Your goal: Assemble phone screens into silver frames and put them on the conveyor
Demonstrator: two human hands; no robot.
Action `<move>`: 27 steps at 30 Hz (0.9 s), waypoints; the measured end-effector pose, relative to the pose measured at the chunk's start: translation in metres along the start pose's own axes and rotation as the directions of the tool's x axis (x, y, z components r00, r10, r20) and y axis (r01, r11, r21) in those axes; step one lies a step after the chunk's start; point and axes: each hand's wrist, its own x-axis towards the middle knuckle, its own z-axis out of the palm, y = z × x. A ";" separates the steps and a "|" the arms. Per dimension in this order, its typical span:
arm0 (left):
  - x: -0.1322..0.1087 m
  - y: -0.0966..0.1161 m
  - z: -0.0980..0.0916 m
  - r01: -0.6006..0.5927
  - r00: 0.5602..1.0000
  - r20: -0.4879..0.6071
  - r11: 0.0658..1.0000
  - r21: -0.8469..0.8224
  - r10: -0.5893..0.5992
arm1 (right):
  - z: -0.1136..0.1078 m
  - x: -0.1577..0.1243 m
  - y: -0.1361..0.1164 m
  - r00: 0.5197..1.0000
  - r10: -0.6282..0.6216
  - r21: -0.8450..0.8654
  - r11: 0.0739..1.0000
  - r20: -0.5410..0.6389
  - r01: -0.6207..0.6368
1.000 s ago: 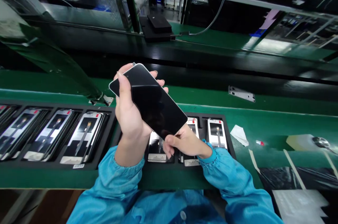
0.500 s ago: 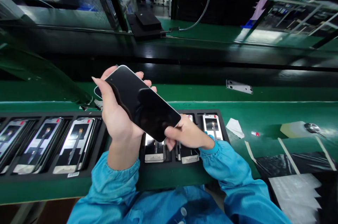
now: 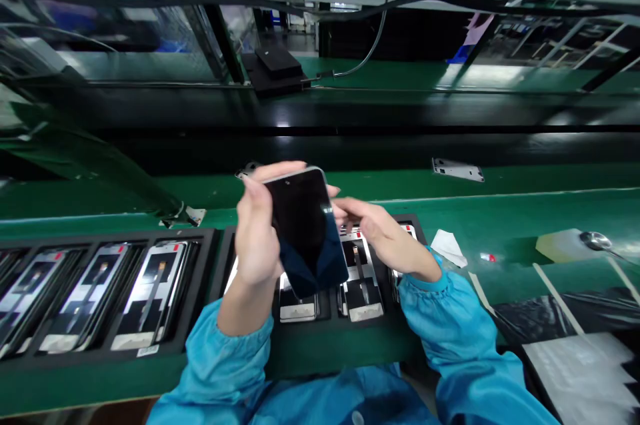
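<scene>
My left hand (image 3: 259, 238) is wrapped round a smartphone (image 3: 305, 225) with a dark glossy screen and a light frame. The phone faces up, held above the trays, its lower end slanting toward me. My right hand (image 3: 383, 235) is beside the phone's right edge, fingers partly stretched and thumb apart. Whether its fingertips touch the phone is unclear. Beneath the hands, a black tray (image 3: 327, 325) holds phone screen parts (image 3: 363, 278) with red tabs in slots. Part of another phone housing (image 3: 246, 170) shows just behind my left hand.
To the left lies another black tray (image 3: 200, 298) of stacked screen parts. A silver phone frame (image 3: 457, 169) rests farther back. At right are a white wipe (image 3: 449, 248), a metal spoon (image 3: 595, 241) on a yellowish block and white sheets (image 3: 580, 371). A green post (image 3: 115, 168) slants at left.
The phone has turned more upright and moved right and slightly down in the view. My right hand has come off its lower corner to its right side. The camera view has tilted up.
</scene>
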 end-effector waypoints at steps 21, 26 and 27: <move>-0.013 -0.014 0.021 0.181 0.983 -0.051 0.946 0.270 -0.174 | 0.014 0.009 -0.009 0.987 0.050 0.317 0.948 -0.155 0.002; -0.001 -0.007 0.018 0.279 0.957 -0.116 0.953 0.119 -0.266 | -0.032 -0.027 0.003 0.954 -0.093 -0.057 0.995 -0.286 0.080; 0.002 -0.005 0.018 0.278 0.957 -0.120 0.954 0.113 -0.265 | -0.038 -0.044 0.012 0.935 -0.083 -0.182 0.983 -0.346 0.020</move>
